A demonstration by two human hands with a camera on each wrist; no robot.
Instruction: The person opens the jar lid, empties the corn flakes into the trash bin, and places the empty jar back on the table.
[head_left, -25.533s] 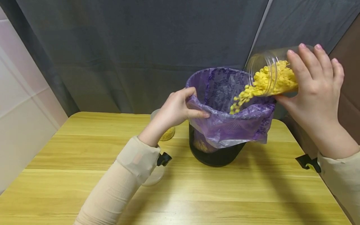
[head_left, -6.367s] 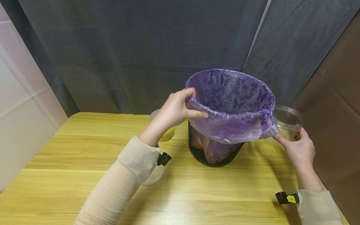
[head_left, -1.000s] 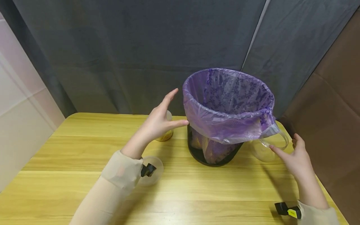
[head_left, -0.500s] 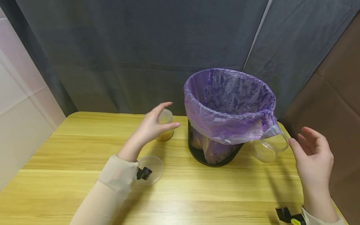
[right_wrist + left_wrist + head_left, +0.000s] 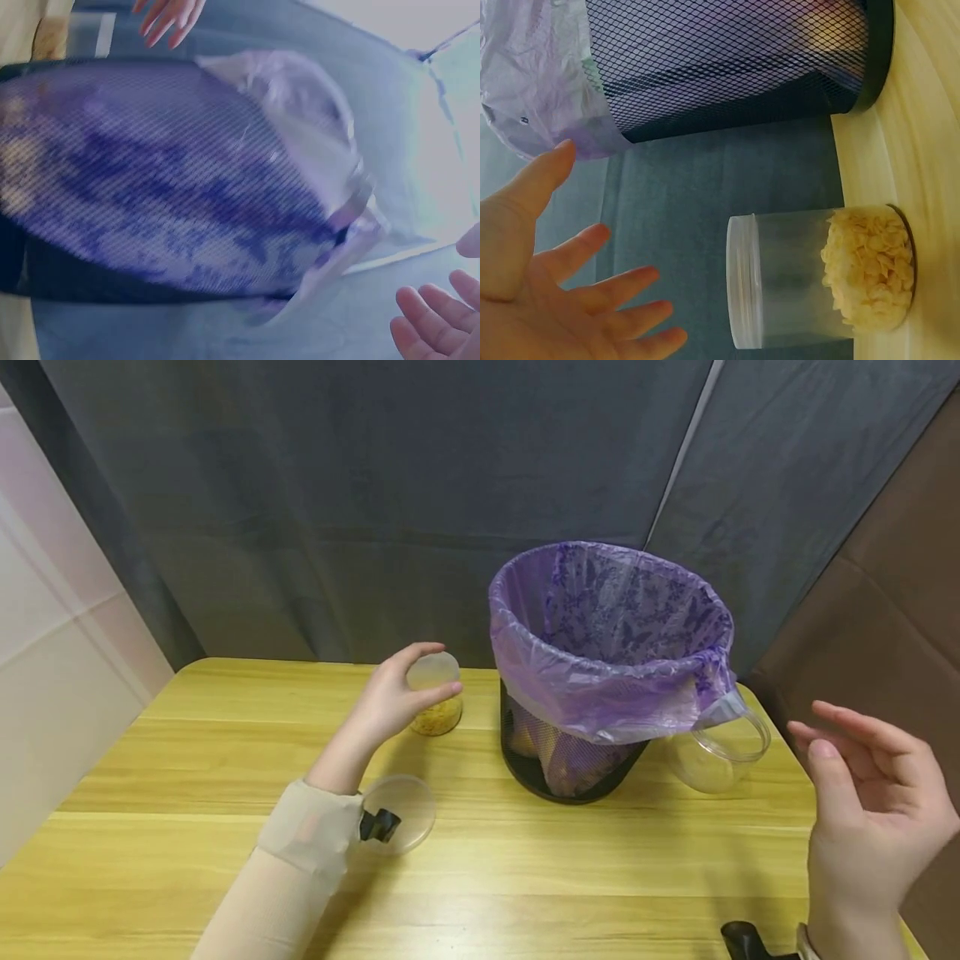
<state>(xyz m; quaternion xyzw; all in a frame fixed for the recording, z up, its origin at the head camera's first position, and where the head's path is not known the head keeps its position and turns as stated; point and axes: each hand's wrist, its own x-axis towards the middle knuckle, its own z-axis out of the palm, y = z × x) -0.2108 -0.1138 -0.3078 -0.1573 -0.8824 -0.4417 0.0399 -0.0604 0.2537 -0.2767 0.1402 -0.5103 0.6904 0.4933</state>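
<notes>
My left hand hovers over a clear jar part-filled with yellow flakes. Its whitish lid is on. In the left wrist view my spread fingers stay apart from that jar. A black mesh wastebasket stands on the table, lined with a purple bin bag folded over its rim. Just right of it stands an open clear jar, with no flakes visible in it. My right hand is in the air at the right, fingers loosely bent, holding nothing.
A loose clear round lid lies on the wooden table, partly behind my left wrist camera. Grey curtain hangs behind the table, and brown cloth covers the right side.
Earlier my right hand poured yellow flakes from the jar into the bag, then stood the jar down and let go, moving right. My left hand left the bag's rim and moved left.
</notes>
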